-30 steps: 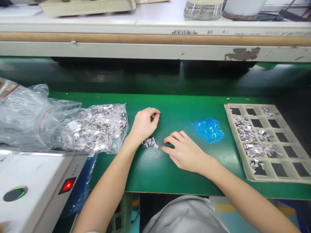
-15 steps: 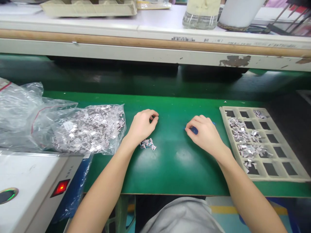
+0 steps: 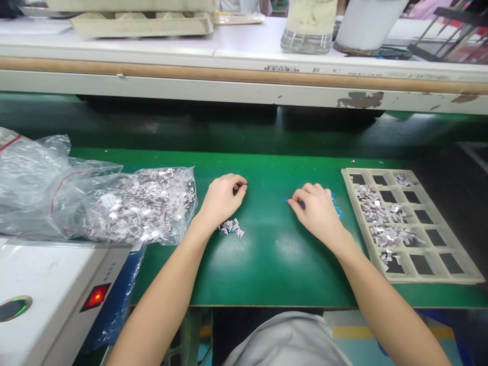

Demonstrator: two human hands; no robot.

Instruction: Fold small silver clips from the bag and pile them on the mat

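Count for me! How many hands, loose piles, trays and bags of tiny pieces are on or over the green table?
Hands: 2 (left hand, right hand)
Loose piles: 2 (greyish pile, blue pile partly hidden)
Trays: 1 (divided tray)
Bags of pieces: 1 (clear bag)
Total: 6

Light bright, approx. even, apparently from o/head. Bench [image 3: 267,277] w/ two soft glare patches nr ctr. Strip under shelf [image 3: 244,43] in deep shadow; far R v. dark. Glints on clear plastic bag [image 3: 32,178]; red switch [image 3: 96,297] glowing. Wide-angle stretch twd edges, esp. lower corners. Upper L tray [image 3: 141,28], upper R rack [image 3: 463,18] blurry; shelf-edge print [image 3: 282,68] illegible.
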